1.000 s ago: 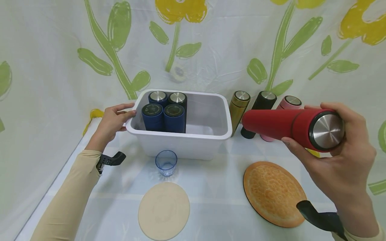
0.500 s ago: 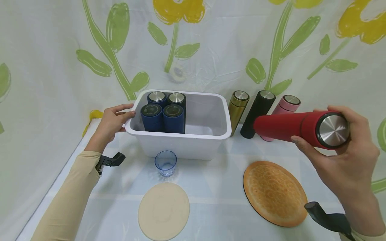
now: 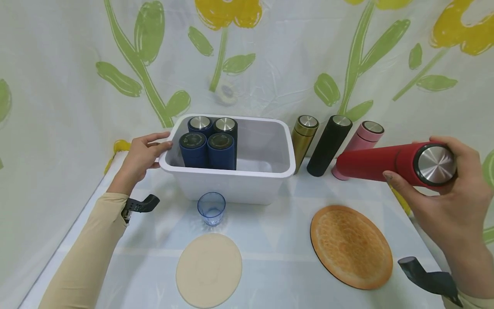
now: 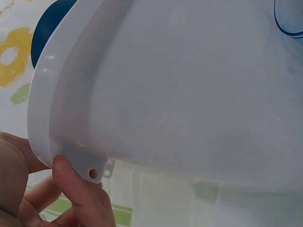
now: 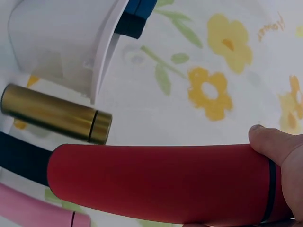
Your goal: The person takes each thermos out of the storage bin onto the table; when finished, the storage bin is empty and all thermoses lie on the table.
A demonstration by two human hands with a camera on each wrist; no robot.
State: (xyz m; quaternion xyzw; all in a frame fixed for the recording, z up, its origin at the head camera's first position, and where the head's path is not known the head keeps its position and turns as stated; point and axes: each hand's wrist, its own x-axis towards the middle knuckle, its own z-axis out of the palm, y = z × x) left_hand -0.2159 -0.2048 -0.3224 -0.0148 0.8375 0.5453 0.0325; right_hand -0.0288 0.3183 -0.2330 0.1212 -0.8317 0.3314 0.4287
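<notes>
My right hand (image 3: 444,193) grips a red flask (image 3: 390,165) near its steel cap and holds it sideways in the air, above the table's right side; the right wrist view shows the red flask (image 5: 161,182) with my thumb (image 5: 270,142) on it. My left hand (image 3: 144,152) holds the left rim of the white tub (image 3: 231,189), with my fingers (image 4: 80,194) at the rim tab of the tub (image 4: 165,94). Inside the tub stand several dark blue flasks (image 3: 208,148).
A gold flask (image 3: 302,139), a black flask (image 3: 328,143) and a pink flask (image 3: 356,143) stand right of the tub. In front are a blue tumbler (image 3: 211,208), a beige round mat (image 3: 208,268) and an orange round mat (image 3: 351,246). A flowered sheet hangs behind.
My right hand has carried the red flask to the right and slightly back, uncovering the black and pink flasks. The left hand has stayed on the tub's rim.
</notes>
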